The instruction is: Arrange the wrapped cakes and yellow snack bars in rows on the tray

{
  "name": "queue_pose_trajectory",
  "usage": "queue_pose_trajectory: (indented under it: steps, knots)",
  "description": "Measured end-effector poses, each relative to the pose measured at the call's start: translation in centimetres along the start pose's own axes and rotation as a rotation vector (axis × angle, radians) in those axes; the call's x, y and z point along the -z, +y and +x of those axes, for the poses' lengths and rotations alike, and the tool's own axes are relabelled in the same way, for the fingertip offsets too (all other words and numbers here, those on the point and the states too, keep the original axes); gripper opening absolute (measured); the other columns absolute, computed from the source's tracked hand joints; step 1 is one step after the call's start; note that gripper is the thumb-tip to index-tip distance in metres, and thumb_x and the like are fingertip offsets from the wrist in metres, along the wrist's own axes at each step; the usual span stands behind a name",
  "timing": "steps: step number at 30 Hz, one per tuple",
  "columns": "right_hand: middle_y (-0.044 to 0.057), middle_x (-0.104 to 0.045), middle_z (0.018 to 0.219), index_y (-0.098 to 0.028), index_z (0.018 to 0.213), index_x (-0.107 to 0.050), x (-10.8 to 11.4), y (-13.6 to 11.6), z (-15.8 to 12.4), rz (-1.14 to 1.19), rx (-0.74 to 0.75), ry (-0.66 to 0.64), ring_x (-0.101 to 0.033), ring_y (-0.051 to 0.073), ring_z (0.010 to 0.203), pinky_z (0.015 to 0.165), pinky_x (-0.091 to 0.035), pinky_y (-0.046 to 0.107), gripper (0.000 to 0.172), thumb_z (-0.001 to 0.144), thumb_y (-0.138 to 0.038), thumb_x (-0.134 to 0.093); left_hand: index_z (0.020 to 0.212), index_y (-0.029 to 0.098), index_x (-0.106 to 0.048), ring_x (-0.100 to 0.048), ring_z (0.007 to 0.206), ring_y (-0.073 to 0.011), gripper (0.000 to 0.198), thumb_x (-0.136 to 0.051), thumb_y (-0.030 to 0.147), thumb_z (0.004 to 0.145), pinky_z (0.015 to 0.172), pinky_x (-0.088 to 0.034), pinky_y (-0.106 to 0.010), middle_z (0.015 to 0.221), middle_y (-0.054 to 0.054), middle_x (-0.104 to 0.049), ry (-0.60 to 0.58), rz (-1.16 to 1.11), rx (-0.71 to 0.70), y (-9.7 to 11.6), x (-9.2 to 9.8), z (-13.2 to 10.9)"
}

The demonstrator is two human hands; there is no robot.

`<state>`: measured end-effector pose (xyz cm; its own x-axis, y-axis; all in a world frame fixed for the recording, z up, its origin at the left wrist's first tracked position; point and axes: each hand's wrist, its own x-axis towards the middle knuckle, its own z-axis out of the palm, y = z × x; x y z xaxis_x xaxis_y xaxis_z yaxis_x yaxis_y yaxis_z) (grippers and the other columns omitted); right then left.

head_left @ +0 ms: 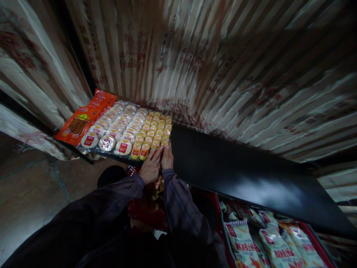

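My left hand [151,167] lies with fingers stretched forward over the front end of the rows of small yellow wrapped snacks [152,134]. Close beside it, my right hand [167,158] rests at the front right corner of the same rows, fingers extended and touching the last row. Some snacks under both hands are hidden. To the left stand rows of round white wrapped cakes [113,130] with red labels. An orange snack bag [83,119] lies flat at the far left end. All of these sit on a long black shelf [217,160].
A basket [223,223] below the shelf at the lower right holds several white and red snack bags [242,242]. Between my arms is a red basket [147,212] with gold wrappers. Pleated printed curtains [195,56] hang behind the shelf. Tiled floor [36,197] shows at the left.
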<state>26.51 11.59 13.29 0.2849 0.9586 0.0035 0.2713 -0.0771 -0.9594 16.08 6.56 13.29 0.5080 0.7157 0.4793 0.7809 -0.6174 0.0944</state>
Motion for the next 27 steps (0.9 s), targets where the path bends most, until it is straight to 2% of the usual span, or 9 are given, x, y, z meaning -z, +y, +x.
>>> queue_pose_trajectory:
  steps: [4,9,13,16,19,21,23,27]
  knots:
    - [0.013,-0.039,0.152,-0.010,0.145,-0.041,-0.1,0.0,0.1,0.008,0.015,-0.026,-0.034,0.020,0.143,0.121,-0.023,0.039,0.071,0.093,-0.057,-0.027,0.146,0.012,-0.042,-0.012,0.150,-0.0278,0.058,-0.047,0.022,0.089,0.122,-0.014,-0.049,0.157,-0.014,-0.030,0.005,-0.011,0.000,0.1,0.1,0.0]
    - [0.016,-0.039,0.152,-0.008,0.143,-0.044,0.2,0.7,0.0,0.022,0.001,0.035,-0.035,0.022,0.143,0.120,-0.023,0.042,0.075,0.091,-0.061,-0.028,0.147,0.009,-0.040,-0.012,0.150,-0.0286,0.060,-0.046,0.023,0.089,0.122,-0.013,-0.050,0.157,-0.015,-0.029,-0.030,0.023,-0.010,-0.1,-0.1,-0.1]
    - [0.017,-0.040,0.151,-0.007,0.142,-0.043,1.1,1.0,-1.2,0.040,-0.021,0.060,-0.035,0.023,0.143,0.121,-0.024,0.040,0.084,0.087,-0.068,-0.028,0.137,0.003,-0.051,-0.014,0.149,-0.0313,0.053,-0.046,0.022,0.087,0.121,-0.012,-0.053,0.155,-0.018,-0.031,-0.048,0.062,-0.057,0.0,0.2,-0.5]
    - [0.018,-0.047,0.146,-0.009,0.138,-0.048,1.8,1.0,-3.0,0.066,0.012,0.091,-0.041,0.024,0.139,0.118,-0.028,0.042,0.079,0.088,-0.067,-0.030,0.127,0.003,-0.060,-0.018,0.148,-0.0328,0.047,-0.049,0.023,0.085,0.120,-0.017,-0.054,0.151,-0.019,-0.040,-0.037,0.020,-0.103,1.0,0.7,-1.7]
    - [0.019,-0.053,0.138,-0.011,0.134,-0.050,2.4,1.0,-5.3,0.181,0.075,0.105,-0.052,0.024,0.129,0.109,-0.041,0.044,0.070,0.090,-0.063,-0.033,0.114,0.007,-0.067,-0.032,0.143,-0.0310,0.038,-0.050,0.020,0.084,0.115,-0.032,-0.048,0.133,-0.018,-0.059,-0.042,-0.078,-0.130,2.8,1.0,-4.2]
    - [0.019,-0.059,0.131,-0.012,0.131,-0.050,2.8,1.6,-7.2,0.242,0.112,0.082,-0.061,0.023,0.117,0.098,-0.051,0.042,0.064,0.091,-0.060,-0.034,0.103,0.011,-0.071,-0.049,0.130,-0.0286,0.030,-0.050,0.017,0.082,0.104,-0.045,-0.043,0.113,-0.015,-0.068,-0.117,-0.144,-0.084,4.2,0.6,-6.3]
    - [0.016,-0.065,0.121,-0.014,0.127,-0.053,3.2,3.0,-9.3,0.210,0.136,0.023,-0.066,0.021,0.105,0.089,-0.054,0.039,0.057,0.092,-0.056,-0.036,0.099,0.014,-0.072,-0.062,0.111,-0.0255,0.027,-0.052,0.015,0.080,0.093,-0.052,-0.038,0.101,-0.013,-0.071,-0.242,-0.201,0.003,5.3,-0.3,-8.4]
    - [0.009,-0.073,0.094,-0.019,0.110,-0.064,3.6,8.1,-13.5,-0.008,0.102,-0.096,-0.069,0.021,0.086,0.084,-0.056,0.040,0.049,0.089,-0.056,-0.042,0.111,0.017,-0.069,-0.067,0.099,-0.0203,0.037,-0.056,0.010,0.077,0.087,-0.055,-0.031,0.107,-0.010,-0.071,-0.465,-0.243,0.265,5.9,-2.6,-11.5]
